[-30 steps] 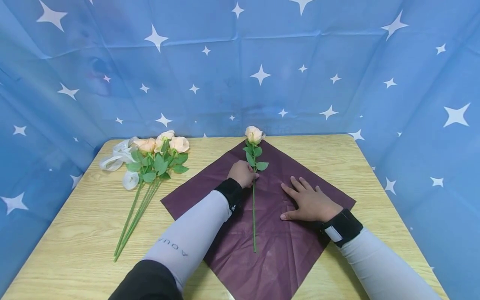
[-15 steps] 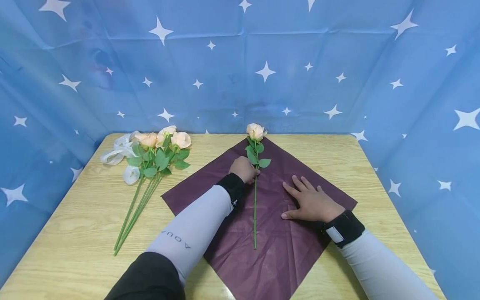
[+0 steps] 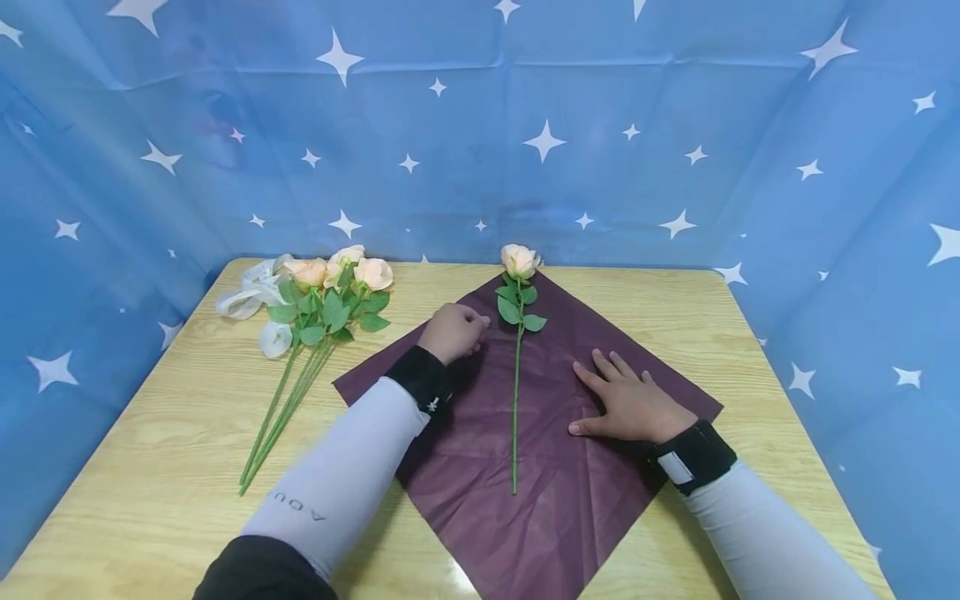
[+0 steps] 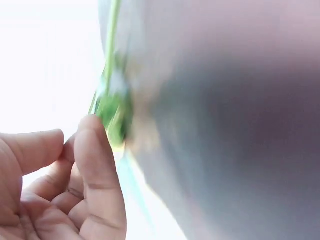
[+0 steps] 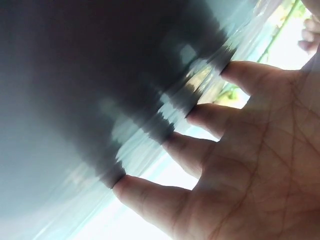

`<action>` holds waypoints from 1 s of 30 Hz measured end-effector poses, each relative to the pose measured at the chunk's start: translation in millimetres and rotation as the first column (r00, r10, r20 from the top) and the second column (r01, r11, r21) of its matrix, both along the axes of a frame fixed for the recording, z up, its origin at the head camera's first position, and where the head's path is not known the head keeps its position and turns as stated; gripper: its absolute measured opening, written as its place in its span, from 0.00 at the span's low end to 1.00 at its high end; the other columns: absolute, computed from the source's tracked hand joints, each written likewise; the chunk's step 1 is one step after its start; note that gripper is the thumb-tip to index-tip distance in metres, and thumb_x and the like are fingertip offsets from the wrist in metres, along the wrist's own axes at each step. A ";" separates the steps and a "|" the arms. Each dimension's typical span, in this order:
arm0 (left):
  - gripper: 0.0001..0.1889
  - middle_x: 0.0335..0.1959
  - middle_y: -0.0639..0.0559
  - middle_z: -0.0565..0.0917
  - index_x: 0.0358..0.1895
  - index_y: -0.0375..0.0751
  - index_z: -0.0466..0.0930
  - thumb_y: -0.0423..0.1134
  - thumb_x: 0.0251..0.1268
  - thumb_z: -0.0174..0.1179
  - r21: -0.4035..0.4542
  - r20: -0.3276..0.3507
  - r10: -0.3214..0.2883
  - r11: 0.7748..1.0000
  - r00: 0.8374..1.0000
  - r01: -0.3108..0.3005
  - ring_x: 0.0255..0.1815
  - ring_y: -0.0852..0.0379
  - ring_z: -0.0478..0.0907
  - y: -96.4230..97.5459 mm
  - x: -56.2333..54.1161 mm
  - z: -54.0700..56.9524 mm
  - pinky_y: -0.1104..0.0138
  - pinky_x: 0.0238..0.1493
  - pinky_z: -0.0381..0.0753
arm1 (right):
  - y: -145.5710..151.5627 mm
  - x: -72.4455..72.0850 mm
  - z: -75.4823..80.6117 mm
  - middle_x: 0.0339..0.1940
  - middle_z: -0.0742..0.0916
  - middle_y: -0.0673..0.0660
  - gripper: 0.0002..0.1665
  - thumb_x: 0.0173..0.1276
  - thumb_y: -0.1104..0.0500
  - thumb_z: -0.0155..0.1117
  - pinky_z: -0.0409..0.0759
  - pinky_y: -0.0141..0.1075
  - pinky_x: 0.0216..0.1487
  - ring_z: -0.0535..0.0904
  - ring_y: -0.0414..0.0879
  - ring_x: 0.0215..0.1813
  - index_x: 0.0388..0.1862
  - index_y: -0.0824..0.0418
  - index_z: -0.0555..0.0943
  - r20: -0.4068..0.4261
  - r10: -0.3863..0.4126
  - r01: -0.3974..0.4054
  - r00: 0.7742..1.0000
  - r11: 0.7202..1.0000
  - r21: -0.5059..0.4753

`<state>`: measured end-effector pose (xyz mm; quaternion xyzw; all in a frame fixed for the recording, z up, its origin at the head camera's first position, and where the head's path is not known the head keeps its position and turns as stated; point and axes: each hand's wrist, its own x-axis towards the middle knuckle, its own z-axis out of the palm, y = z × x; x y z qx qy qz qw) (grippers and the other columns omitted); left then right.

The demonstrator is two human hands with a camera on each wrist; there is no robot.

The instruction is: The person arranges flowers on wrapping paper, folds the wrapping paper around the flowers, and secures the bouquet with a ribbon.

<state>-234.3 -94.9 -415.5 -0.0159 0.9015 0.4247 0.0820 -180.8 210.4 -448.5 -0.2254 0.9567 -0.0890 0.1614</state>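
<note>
A single pale peach rose (image 3: 517, 358) lies on the dark purple wrapping paper (image 3: 540, 533), its bloom over the paper's far corner and its stem pointing toward me. My left hand (image 3: 453, 332) is just left of the stem, above the paper, holding nothing. In the left wrist view its fingers (image 4: 95, 160) are loosely bent, and a blurred green stem with leaves (image 4: 112, 112) shows beyond them. On the right half of the paper rests my right hand (image 3: 630, 407), fingers spread; the right wrist view shows its fingertips (image 5: 120, 182) touching the shiny sheet.
Several more peach roses (image 3: 333, 308) lie in a bunch at the left of the wooden table (image 3: 150, 467). A white sheer ribbon (image 3: 251, 292) is beside their blooms. A blue star-patterned cloth (image 3: 450, 125) hangs around the table's back and sides.
My left hand has let go of the rose's stem and moved left, away from it. The rose stays on the paper. My right hand keeps its place; the head view shifts slightly.
</note>
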 end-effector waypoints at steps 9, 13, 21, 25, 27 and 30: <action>0.20 0.40 0.40 0.89 0.50 0.36 0.87 0.48 0.81 0.52 -0.052 -0.202 0.224 0.970 0.953 -0.238 0.38 0.45 0.86 -111.6 22.5 30.4 0.62 0.38 0.77 | 0.4 0.7 1.5 0.86 0.55 0.69 0.62 0.62 0.24 0.66 0.51 0.79 0.73 0.45 0.72 0.85 0.85 0.53 0.58 -0.004 -0.001 0.001 1.000 1.000 -0.007; 0.22 0.33 0.39 0.83 0.47 0.33 0.84 0.49 0.83 0.48 -0.173 -0.199 0.311 0.922 0.929 -0.346 0.33 0.45 0.77 -161.9 32.4 26.0 0.60 0.35 0.72 | 0.7 1.7 1.7 0.86 0.56 0.69 0.61 0.62 0.25 0.67 0.52 0.79 0.73 0.46 0.72 0.85 0.85 0.54 0.59 -0.010 -0.002 0.002 1.000 1.000 -0.011; 0.21 0.39 0.27 0.83 0.41 0.23 0.80 0.44 0.78 0.51 -0.385 -0.115 0.411 0.821 0.905 -0.422 0.42 0.30 0.81 -219.2 55.2 5.2 0.45 0.41 0.79 | 0.4 2.3 1.8 0.86 0.57 0.69 0.62 0.62 0.24 0.66 0.53 0.79 0.72 0.46 0.72 0.85 0.85 0.53 0.59 -0.016 -0.004 0.004 1.000 1.000 -0.010; 0.26 0.50 0.23 0.83 0.51 0.20 0.79 0.48 0.76 0.54 -0.460 -0.014 0.394 0.814 0.919 -0.355 0.51 0.28 0.83 -220.5 59.0 -4.9 0.43 0.48 0.83 | 0.9 2.9 3.3 0.85 0.57 0.69 0.62 0.61 0.24 0.66 0.52 0.79 0.72 0.46 0.72 0.85 0.85 0.53 0.59 -0.009 -0.008 0.008 1.000 1.000 -0.007; 0.28 0.52 0.23 0.83 0.54 0.19 0.78 0.48 0.75 0.56 -0.495 0.022 0.376 0.809 0.926 -0.317 0.51 0.29 0.83 -219.2 57.7 -8.5 0.43 0.49 0.83 | 1.2 3.1 3.5 0.85 0.57 0.69 0.62 0.61 0.24 0.66 0.52 0.79 0.72 0.46 0.72 0.85 0.85 0.53 0.59 -0.008 -0.012 0.012 1.000 1.000 -0.006; 0.25 0.48 0.23 0.84 0.51 0.17 0.79 0.44 0.73 0.57 -0.536 0.033 0.373 0.789 0.927 -0.299 0.47 0.31 0.84 -217.0 55.9 -11.2 0.45 0.44 0.84 | 0.9 3.2 3.4 0.85 0.57 0.69 0.62 0.61 0.24 0.67 0.52 0.79 0.73 0.46 0.72 0.85 0.85 0.53 0.59 -0.008 -0.018 0.018 1.000 1.000 -0.007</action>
